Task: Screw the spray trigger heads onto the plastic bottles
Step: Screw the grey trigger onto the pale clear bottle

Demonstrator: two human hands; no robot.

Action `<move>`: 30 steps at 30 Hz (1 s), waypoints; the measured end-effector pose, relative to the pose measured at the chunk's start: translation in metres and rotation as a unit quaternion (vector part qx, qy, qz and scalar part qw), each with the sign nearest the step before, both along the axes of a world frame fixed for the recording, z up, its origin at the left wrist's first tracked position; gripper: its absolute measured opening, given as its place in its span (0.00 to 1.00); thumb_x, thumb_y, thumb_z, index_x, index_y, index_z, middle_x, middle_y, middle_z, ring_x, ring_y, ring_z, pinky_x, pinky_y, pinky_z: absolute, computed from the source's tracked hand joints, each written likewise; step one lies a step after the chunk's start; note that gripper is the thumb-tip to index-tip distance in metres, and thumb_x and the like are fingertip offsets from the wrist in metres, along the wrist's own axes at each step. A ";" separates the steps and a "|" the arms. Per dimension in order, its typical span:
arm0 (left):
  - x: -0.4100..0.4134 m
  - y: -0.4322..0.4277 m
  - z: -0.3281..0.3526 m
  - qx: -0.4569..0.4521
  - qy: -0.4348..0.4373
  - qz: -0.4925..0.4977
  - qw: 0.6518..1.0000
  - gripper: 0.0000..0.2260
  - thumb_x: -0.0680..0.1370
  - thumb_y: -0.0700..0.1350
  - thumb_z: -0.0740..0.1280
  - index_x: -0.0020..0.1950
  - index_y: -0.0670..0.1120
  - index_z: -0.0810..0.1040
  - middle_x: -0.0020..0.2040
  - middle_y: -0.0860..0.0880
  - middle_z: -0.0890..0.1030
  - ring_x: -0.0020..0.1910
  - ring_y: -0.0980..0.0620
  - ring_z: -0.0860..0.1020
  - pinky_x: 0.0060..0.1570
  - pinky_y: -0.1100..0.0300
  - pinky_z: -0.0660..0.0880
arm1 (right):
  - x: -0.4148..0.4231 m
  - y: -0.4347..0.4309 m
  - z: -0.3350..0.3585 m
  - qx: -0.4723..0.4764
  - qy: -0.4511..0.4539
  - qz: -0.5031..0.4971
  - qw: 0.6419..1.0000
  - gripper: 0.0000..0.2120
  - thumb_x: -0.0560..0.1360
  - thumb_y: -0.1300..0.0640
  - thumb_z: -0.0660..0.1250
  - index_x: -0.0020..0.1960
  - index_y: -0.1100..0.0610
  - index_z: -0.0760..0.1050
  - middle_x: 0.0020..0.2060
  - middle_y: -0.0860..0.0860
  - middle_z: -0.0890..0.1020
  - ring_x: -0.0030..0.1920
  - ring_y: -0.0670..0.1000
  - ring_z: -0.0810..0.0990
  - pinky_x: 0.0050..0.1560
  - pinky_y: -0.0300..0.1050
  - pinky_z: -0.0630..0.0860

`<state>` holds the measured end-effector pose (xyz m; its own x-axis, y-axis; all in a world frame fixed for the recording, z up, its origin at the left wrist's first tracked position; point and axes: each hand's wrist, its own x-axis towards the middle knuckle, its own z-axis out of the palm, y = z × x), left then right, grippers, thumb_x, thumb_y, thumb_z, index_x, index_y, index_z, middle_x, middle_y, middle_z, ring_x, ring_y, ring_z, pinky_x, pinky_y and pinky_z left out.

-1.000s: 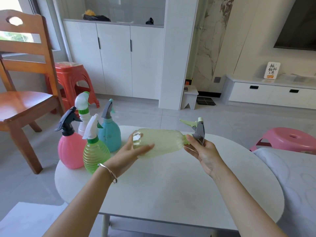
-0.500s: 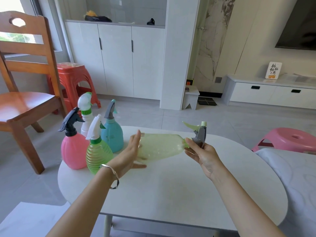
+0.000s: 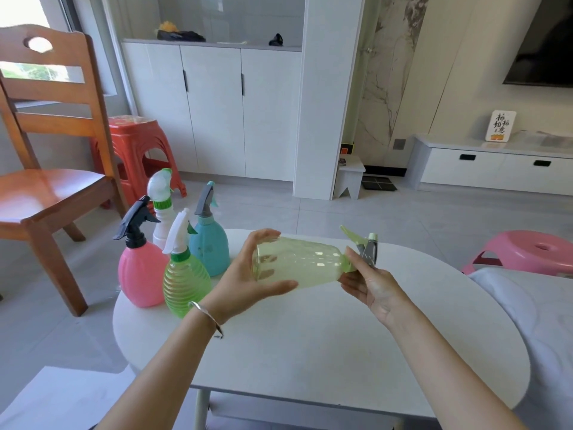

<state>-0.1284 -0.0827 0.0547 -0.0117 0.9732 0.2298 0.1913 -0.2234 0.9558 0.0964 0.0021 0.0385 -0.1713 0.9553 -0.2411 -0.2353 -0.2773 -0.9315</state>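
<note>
**Fingers at both ends: seat the thread square, then turn**

Fingers [image 3: 263, 236] of the left hand [image 3: 248, 280] wrap over the base of the pale green bottle [image 3: 304, 262], with the thumb stretched along its near side, so this hand clamps the body. The right hand [image 3: 372, 290] closes its fingers round the neck end, where the grey trigger head [image 3: 367, 248] meets the bottle. The collar itself is hidden behind the thumb, so how far the thread has engaged cannot be told. The bottle lies on its side in the air, just above the desk [image 3: 310, 352], base toward the left and head toward the right.

The step in hand looks like the tightening itself. To do it well, I would keep the head in line with the neck, since a tilted collar is likely to cross-thread. One hand should hold firm while the other turns. The wide base gives the left hand more purchase, so rotating the bottle against a steady head seems the easier way. The thin plastic wall will probably flex, so a light clamp is wiser than a hard squeeze. Stop when the collar goes snug.

To the left on the desk stand 4 bottles with heads already on: the pink bottle [image 3: 141, 274], the ribbed green bottle [image 3: 186, 283], the blue bottle [image 3: 209, 246] and the white bottle [image 3: 161, 212].
</note>
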 end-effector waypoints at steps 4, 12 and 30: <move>-0.004 -0.001 0.000 -0.044 -0.072 0.010 0.996 0.31 0.64 0.47 0.79 0.63 0.57 0.69 0.64 0.51 0.72 0.56 0.50 0.80 0.52 0.61 0.78 | -0.006 -0.002 0.000 0.025 -0.062 0.018 0.998 0.25 0.64 0.38 0.72 0.47 0.59 0.80 0.35 0.51 0.85 0.41 0.49 0.85 0.37 0.41 0.81; -0.005 0.002 -0.005 -0.166 -0.237 0.011 0.957 0.32 0.65 0.49 0.78 0.65 0.53 0.69 0.63 0.45 0.77 0.55 0.45 0.81 0.53 0.48 0.79 | -0.021 -0.005 0.008 0.065 0.115 0.044 0.990 0.09 0.67 0.50 0.70 0.45 0.51 0.81 0.47 0.48 0.86 0.49 0.46 0.84 0.47 0.39 0.80; 0.012 0.002 -0.012 -0.153 -0.275 0.037 0.949 0.30 0.63 0.55 0.76 0.63 0.51 0.72 0.61 0.44 0.78 0.49 0.47 0.84 0.45 0.51 0.81 | -0.040 -0.003 0.021 0.087 0.152 -0.031 0.984 0.04 0.74 0.52 0.66 0.44 0.52 0.77 0.52 0.51 0.83 0.53 0.44 0.82 0.48 0.36 0.77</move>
